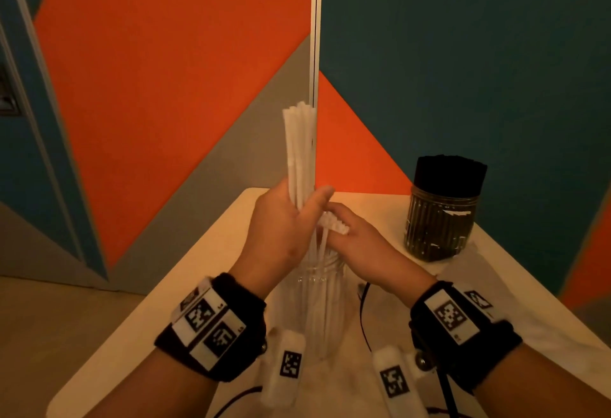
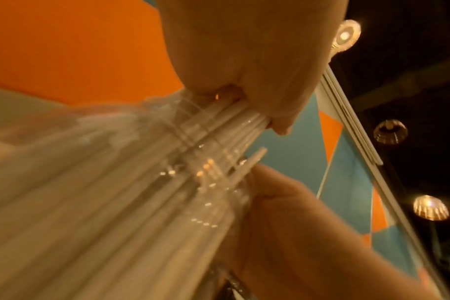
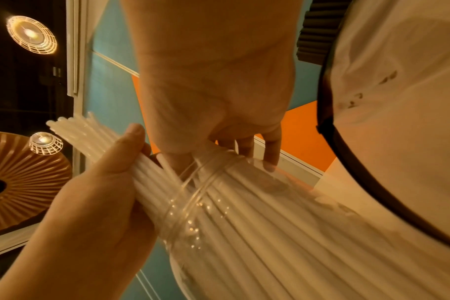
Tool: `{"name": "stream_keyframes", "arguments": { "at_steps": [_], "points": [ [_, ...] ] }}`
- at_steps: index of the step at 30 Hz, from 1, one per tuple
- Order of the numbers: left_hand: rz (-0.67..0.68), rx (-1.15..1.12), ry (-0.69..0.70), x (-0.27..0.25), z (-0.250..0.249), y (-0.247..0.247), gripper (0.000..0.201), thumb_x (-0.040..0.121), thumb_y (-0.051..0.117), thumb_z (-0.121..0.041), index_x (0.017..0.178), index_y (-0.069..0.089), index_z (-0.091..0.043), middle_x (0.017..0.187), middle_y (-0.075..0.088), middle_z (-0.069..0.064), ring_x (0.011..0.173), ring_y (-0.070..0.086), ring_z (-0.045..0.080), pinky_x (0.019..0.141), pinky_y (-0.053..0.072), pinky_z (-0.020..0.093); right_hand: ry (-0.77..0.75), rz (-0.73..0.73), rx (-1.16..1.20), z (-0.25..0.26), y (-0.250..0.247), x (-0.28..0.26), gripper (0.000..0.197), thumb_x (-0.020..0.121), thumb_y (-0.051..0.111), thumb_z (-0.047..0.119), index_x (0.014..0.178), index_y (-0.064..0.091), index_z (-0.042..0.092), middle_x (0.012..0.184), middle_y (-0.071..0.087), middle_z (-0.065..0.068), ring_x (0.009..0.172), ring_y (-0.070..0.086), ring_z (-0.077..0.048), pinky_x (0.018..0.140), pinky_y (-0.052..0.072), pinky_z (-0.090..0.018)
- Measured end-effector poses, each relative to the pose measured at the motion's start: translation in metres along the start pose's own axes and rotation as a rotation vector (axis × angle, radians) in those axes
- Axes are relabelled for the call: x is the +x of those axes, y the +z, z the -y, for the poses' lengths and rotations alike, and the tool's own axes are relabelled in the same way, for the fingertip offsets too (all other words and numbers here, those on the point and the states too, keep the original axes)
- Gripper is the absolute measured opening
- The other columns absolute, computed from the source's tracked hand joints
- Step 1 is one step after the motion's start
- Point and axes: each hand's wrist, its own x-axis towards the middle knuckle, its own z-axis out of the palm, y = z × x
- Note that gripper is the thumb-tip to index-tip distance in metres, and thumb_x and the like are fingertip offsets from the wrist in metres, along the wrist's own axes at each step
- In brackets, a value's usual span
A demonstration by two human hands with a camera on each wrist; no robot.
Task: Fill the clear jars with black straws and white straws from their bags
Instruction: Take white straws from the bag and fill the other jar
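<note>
Surroundings: a pale table point(image 1: 205, 272) stands in a corner of orange, teal and grey wall panels; lit ceiling lamps point(image 3: 30, 37) show in the wrist views.
Black straws: they fill the far jar point(image 1: 439, 222) on the right of the table, tips point(image 1: 450, 174) standing well above its rim; well apart from both hands.
Near jar: the clear jar point(image 1: 319, 311) stands upright on the table between the two wrists, already holding many white straws.
White straws: a bundle point(image 1: 299, 149) rises upright over the near jar's mouth, lower ends inside the neck.
In the way: the left hand and wrist bands hide part of the jar's rim from the head view; the straws already inside crowd the neck.
Left hand: the left hand point(image 1: 284, 222) is raised above the jar, thumb and fingers curled round the upright bundle near its lower part.
Right hand: the right hand point(image 1: 360, 245) reaches in from the right at the jar's mouth, fingers point(image 3: 271, 150) fairly straight, lying against shorter straw tips point(image 1: 334, 224) at the rim; no closed grip shows.
Wrists: both wear black bands with printed marker tags point(image 1: 211, 321), cables trailing on the table.
</note>
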Motion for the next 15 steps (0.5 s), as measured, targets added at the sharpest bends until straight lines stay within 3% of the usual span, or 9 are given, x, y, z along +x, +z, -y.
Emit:
{"name": "stream_keyframes", "arguments": {
  "at_steps": [3, 6, 11, 14, 15],
  "points": [
    [-0.062, 0.111, 0.058, -0.003, 0.008, 0.0, 0.03, 0.09, 0.052, -0.054, 0.082, 0.063, -0.027, 0.072, 0.063, -0.01, 0.069, 0.061, 0.004, 0.06, 0.053, 0.036, -0.003, 0.01, -0.011, -0.001, -0.001, -0.002, 0.046, 0.098, 0.062, 0.039, 0.141, 0.049, 0.038, 0.129, 0.063, 0.008, 0.114, 0.061, -0.01, 0.097, 0.05, -0.032],
    [-0.035, 0.13, 0.054, -0.007, 0.017, 0.001, 0.029, 0.092, 0.048, -0.047, 0.08, 0.062, -0.025, 0.075, 0.059, -0.009, 0.074, 0.059, 0.01, 0.065, 0.048, 0.036, -0.019, 0.034, -0.012, -0.004, -0.004, -0.003, 0.048, 0.097, 0.062, 0.039, 0.143, 0.047, 0.038, 0.131, 0.062, 0.006, 0.113, 0.061, -0.011, 0.098, 0.051, -0.035],
    [0.046, 0.156, 0.11, -0.013, 0.019, 0.004, 0.028, 0.09, 0.045, -0.048, 0.093, 0.062, -0.025, 0.09, 0.056, -0.011, 0.093, 0.053, 0.013, 0.081, 0.048, 0.038, -0.048, 0.07, 0.007, -0.01, -0.005, -0.005, 0.048, 0.097, 0.055, 0.053, 0.143, 0.041, 0.048, 0.134, 0.058, 0.015, 0.104, 0.059, 0.006, 0.088, 0.048, -0.022],
    [0.069, 0.142, 0.103, -0.017, 0.019, 0.002, 0.014, 0.09, 0.046, -0.05, 0.097, 0.053, -0.041, 0.098, 0.054, -0.014, 0.098, 0.049, 0.008, 0.085, 0.046, 0.036, -0.049, 0.115, 0.055, -0.013, -0.006, -0.011, 0.065, 0.087, 0.05, 0.073, 0.146, 0.031, 0.055, 0.148, 0.047, 0.015, 0.132, 0.048, -0.006, 0.109, 0.043, -0.037],
    [0.069, 0.132, 0.098, -0.018, 0.02, 0.001, 0.01, 0.09, 0.046, -0.05, 0.096, 0.05, -0.043, 0.099, 0.054, -0.014, 0.098, 0.049, 0.008, 0.085, 0.047, 0.037, -0.049, 0.135, 0.084, -0.013, -0.007, -0.013, 0.069, 0.085, 0.05, 0.077, 0.147, 0.029, 0.058, 0.151, 0.043, 0.02, 0.137, 0.043, -0.006, 0.112, 0.039, -0.036]
  ]
}}
